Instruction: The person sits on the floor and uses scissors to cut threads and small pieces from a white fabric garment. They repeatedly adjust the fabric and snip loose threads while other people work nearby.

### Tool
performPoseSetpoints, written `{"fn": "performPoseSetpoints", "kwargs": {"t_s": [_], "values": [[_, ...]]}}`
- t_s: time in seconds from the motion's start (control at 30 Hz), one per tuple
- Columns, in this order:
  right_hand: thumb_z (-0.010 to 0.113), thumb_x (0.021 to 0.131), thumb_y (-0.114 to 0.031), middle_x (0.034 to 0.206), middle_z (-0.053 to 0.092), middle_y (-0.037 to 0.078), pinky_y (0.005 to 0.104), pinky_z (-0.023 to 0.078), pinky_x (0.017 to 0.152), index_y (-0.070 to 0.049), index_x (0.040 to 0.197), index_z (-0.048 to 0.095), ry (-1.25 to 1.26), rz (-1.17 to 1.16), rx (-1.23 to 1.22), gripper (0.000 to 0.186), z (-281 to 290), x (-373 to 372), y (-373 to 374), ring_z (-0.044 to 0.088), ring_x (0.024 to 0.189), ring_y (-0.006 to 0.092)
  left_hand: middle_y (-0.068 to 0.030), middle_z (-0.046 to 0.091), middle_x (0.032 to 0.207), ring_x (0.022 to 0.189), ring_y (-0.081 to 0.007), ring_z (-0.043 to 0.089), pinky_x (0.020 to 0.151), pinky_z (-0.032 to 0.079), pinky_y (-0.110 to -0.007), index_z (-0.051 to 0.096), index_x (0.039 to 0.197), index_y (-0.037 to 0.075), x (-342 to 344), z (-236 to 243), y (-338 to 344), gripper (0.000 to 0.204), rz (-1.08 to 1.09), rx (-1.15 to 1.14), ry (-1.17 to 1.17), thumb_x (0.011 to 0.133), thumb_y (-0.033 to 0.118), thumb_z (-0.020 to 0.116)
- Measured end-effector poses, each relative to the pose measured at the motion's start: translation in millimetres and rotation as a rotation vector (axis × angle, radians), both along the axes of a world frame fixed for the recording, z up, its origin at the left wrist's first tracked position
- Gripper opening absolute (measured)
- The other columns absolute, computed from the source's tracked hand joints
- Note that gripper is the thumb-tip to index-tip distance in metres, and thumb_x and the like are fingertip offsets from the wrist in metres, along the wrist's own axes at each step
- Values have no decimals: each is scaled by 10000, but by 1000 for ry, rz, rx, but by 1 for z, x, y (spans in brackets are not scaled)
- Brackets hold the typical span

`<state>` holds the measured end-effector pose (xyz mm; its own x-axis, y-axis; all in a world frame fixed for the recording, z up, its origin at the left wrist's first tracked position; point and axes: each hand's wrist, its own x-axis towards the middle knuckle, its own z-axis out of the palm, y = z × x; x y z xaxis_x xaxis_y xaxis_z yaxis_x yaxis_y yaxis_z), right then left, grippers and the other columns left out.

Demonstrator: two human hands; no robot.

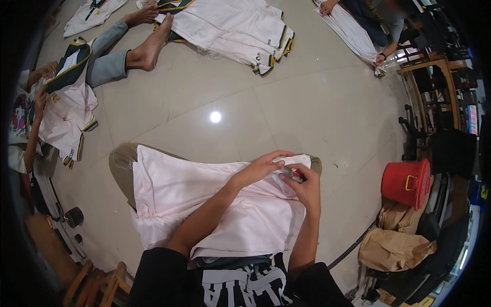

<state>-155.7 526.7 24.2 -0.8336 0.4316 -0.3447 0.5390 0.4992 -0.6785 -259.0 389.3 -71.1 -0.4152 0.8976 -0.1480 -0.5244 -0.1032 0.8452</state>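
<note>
White fabric, apparently a garment, lies spread over my crossed legs. My left hand reaches across to its upper right corner, fingers curled at the folded cloth. Just right of it, my right hand has its fingers bent round a small red object at that corner, too small and partly hidden to identify. The cloth there is creased and bunched between the two hands. Loose threads hang at the left edge of the fabric.
Another person's hands hold a white-and-green garment at left, beside bare feet. More garments lie ahead on the tiled floor. Another person handles cloth at top right. A red bucket, paper bags and wooden frame stand right.
</note>
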Motion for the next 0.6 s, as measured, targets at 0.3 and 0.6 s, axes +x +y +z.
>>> {"fn": "performPoseSetpoints", "kwargs": {"t_s": [0.3,0.6], "values": [[679,937,-131,888,701,76,223,427,670,2,1101,654,595,-602,-173,213,-3,-14,61,531,721,93,20,578,1363,982,-99,537,1025,401,-296,563,1397,141,-2,2,-2,379,-30,-34,48,1062,304,491],[765,882,-204,790,614,-20,208,266,499,-27,1149,669,328,-552,-28,334,6,11,62,374,562,17,29,659,1039,880,-49,546,952,420,-279,592,1348,134,-1,10,-3,345,-36,-16,-19,1029,262,567]]}}
